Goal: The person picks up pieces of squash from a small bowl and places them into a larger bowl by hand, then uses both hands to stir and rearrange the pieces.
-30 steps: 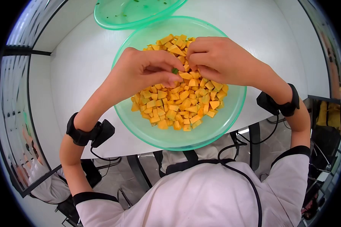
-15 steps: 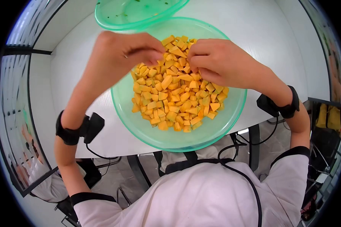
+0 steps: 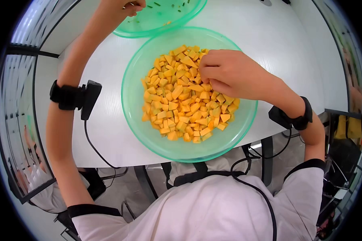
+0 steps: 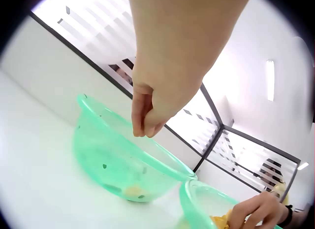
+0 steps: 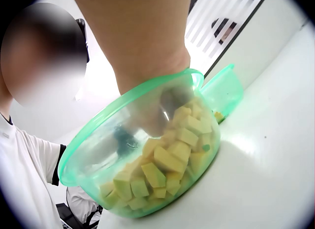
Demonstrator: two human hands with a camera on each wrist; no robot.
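My left hand [image 3: 122, 9] is over the far green bowl [image 4: 118, 145], thumb and fingertips pinched together above its rim. The small green piece those fingers held a second ago is hidden by them. My right hand [image 3: 233, 74] rests at the right side of the pumpkin cubes [image 3: 181, 100] in the near green bowl [image 3: 132, 120], fingers bent down into the pile. Its fingertips are hidden among the cubes, so I cannot tell whether they hold one. A small green speck [image 5: 205, 147] shows through the near bowl's wall in the right wrist view.
Both bowls stand rim to rim on a white table [image 3: 104, 132]. Green bits [image 3: 157, 4] and a yellow scrap [image 3: 167, 23] lie in the far one. Cables [image 3: 93, 146] trail from the wrist cameras. A glass partition [image 3: 24, 120] stands at the left.
My left hand has left the near bowl's pumpkin, going up and left to the far bowl, with the small green piece between its fingers at first. My right hand has stayed at the pile.
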